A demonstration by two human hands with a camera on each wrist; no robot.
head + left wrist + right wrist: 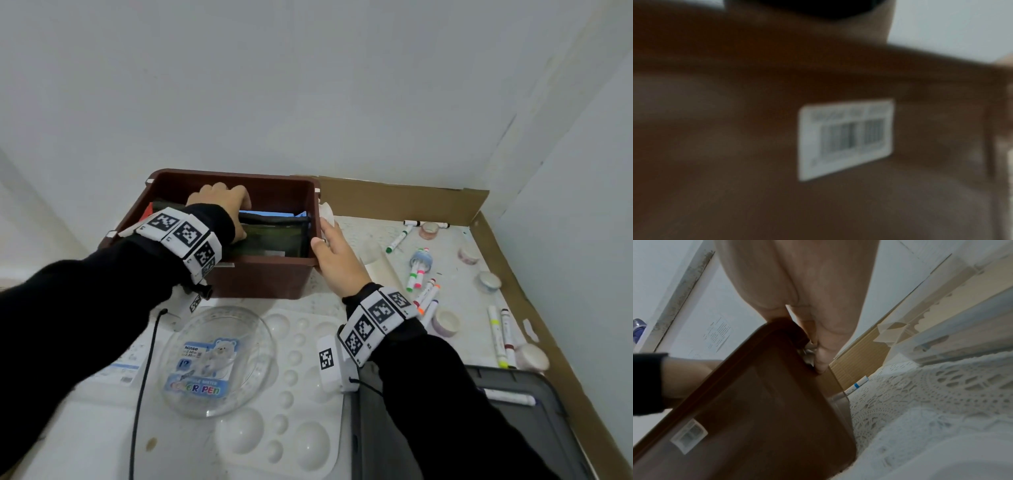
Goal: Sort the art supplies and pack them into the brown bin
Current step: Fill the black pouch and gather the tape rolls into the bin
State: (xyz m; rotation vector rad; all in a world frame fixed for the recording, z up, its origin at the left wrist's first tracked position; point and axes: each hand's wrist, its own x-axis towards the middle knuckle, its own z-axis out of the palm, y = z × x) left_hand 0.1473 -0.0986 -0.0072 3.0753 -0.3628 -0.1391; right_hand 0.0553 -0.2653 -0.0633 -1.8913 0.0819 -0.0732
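brown bin (260, 277): smooth plastic, faint sheen, paper barcode label (845, 139) | worktop cover (941, 394): white openwork lace | tray (404, 198): matt cardboard | palette (301, 377): glossy white plastic | round lid (219, 359): clear glossy plastic

We found the brown bin (260, 277) open from above, but the left hand (219, 205) filled its left half and a dark pouch (274, 236) lay across its interior, leaving little room inside. The right hand (337, 257) lay against the bin's right wall, blocking that side. At lower centre of the frame, a white palette (301, 377) and a clear round case (219, 359) covered the near surface. At right, scattered markers (424, 294) and tape rolls (445, 322) left narrow gaps. A cardboard wall (394, 198) closed off the rear and right edges.
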